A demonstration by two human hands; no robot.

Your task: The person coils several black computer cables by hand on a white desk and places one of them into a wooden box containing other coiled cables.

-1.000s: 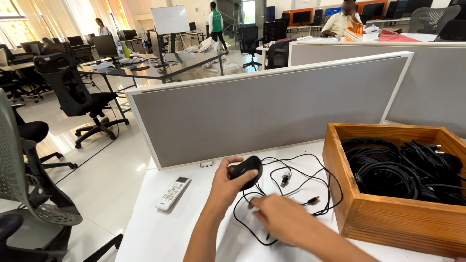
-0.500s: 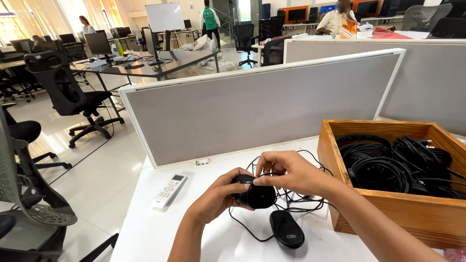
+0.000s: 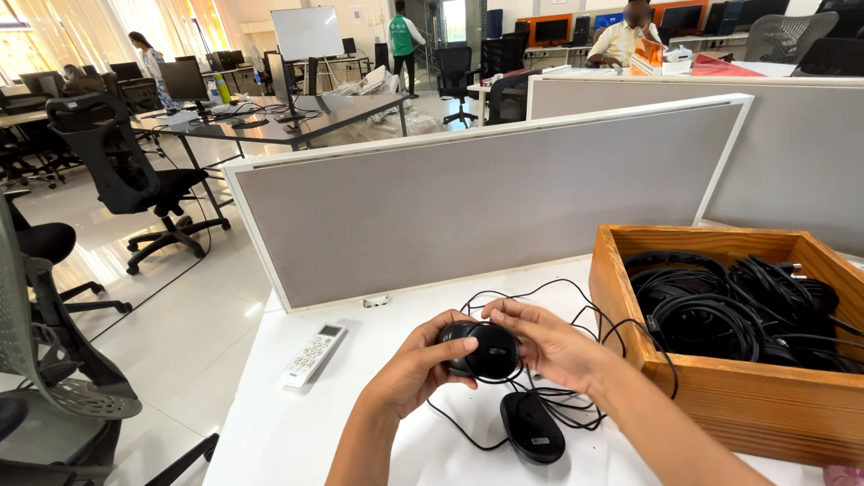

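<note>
— What's in the hands?

— A black mouse [image 3: 487,349], held up just above the desk [image 3: 297,432]. The left hand [image 3: 416,364] cups it from the left side, fingers wrapped round its body. The right hand [image 3: 547,342] meets it from the other side, fingertips curled on its top and right edge. Both are closed on it.

— And the cable?

— A thin black cable [image 3: 576,310] loops loosely behind and under the hands, spilling over the white desk toward the box. I can't tell which strand belongs to which mouse.

— There's another one?

— Yes, a second mouse [image 3: 531,427] lies flat on the desk right below the hands, its cable tangled in with the rest.

— What's around them?

— To the right, a wooden box [image 3: 720,396] with coils of thick black cable [image 3: 729,306] heaped inside; one loose loop hangs against its near-left corner. To the left, well apart from the hands, a white remote [image 3: 313,355] lies on the desk. Behind everything stands a grey partition [image 3: 468,198]. Beyond it there are office chairs [image 3: 126,171], desks with monitors, a whiteboard [image 3: 308,32], and a few people far off.
</note>
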